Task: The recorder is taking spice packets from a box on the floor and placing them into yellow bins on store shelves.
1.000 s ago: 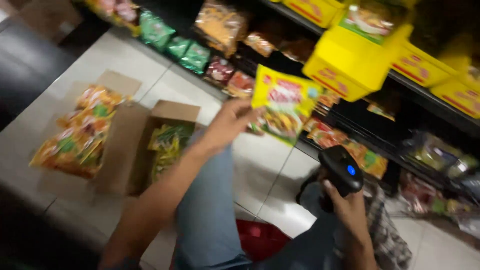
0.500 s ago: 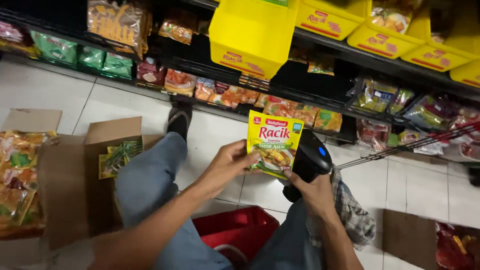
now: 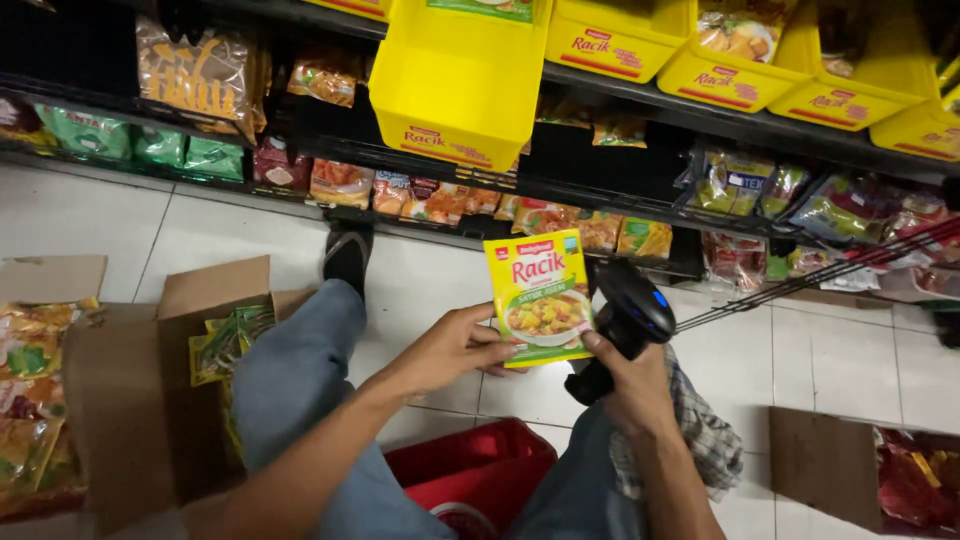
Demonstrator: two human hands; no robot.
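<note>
Pinching a yellow sachet (image 3: 540, 298) by its lower left edge, the left hand (image 3: 450, 348) keeps it upright above the tiled floor (image 3: 420, 280), between the knees and in front of the low shelf (image 3: 620, 205). The right hand (image 3: 632, 378) is clenched round the handle of a black scanner (image 3: 630, 318), and its thumb also presses the sachet's lower right corner, so the packet sits just beside the scanner head, touching or nearly so.

Several things could go wrong from this hold. The packet is gripped only at its bottom edge; being thin and floppy, it may fold or tip forward, and a crease across the printed face would likely spoil a reading. The scanner's window seems to point past the sachet rather than at it, and the two are very close, so a scan could miss or catch a neighbouring pack on the shelf. With the right thumb doing double duty, shifting the scanner may drag the sachet from the left fingers and drop it toward the red basket (image 3: 470, 478) below. An open box (image 3: 140, 400) of similar packets lies at the left, well apart
</note>
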